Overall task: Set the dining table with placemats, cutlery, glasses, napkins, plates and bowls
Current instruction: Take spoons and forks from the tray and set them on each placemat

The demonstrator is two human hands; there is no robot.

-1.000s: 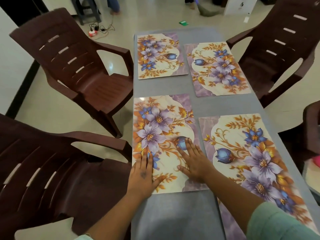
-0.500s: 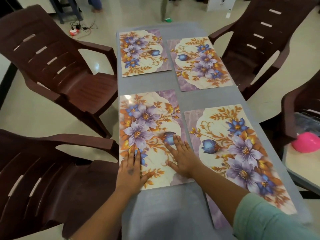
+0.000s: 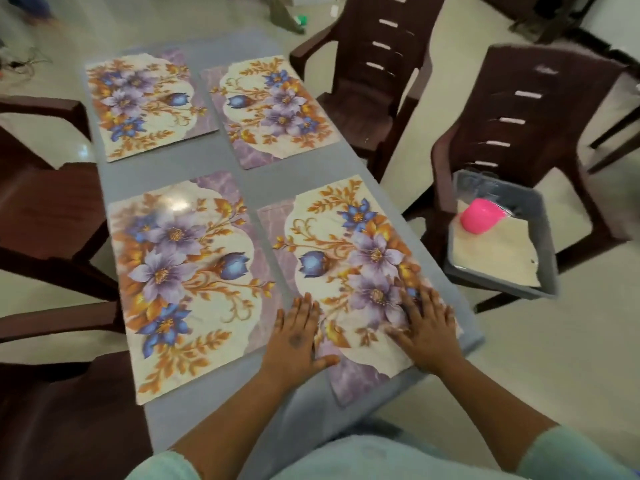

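Several floral placemats lie on the grey table (image 3: 252,168). Both my hands lie flat on the near right placemat (image 3: 343,271): my left hand (image 3: 294,341) presses its near left part, and my right hand (image 3: 427,329) presses its near right edge. The near left placemat (image 3: 187,278) lies beside it, untouched. Two more placemats sit further away, the far left one (image 3: 145,102) and the far right one (image 3: 273,109). No cutlery, glasses, napkins, plates or bowls are on the table.
Dark brown plastic chairs stand around the table, two at the right (image 3: 381,64) and two at the left (image 3: 45,209). A grey tray (image 3: 540,237) holding a pink cup (image 3: 479,220) and a beige sheet rests on the nearer right chair (image 3: 540,109).
Both hands have left the near left placemat and moved right onto the near right one. The view has swung right, bringing the tray with the pink cup into sight.
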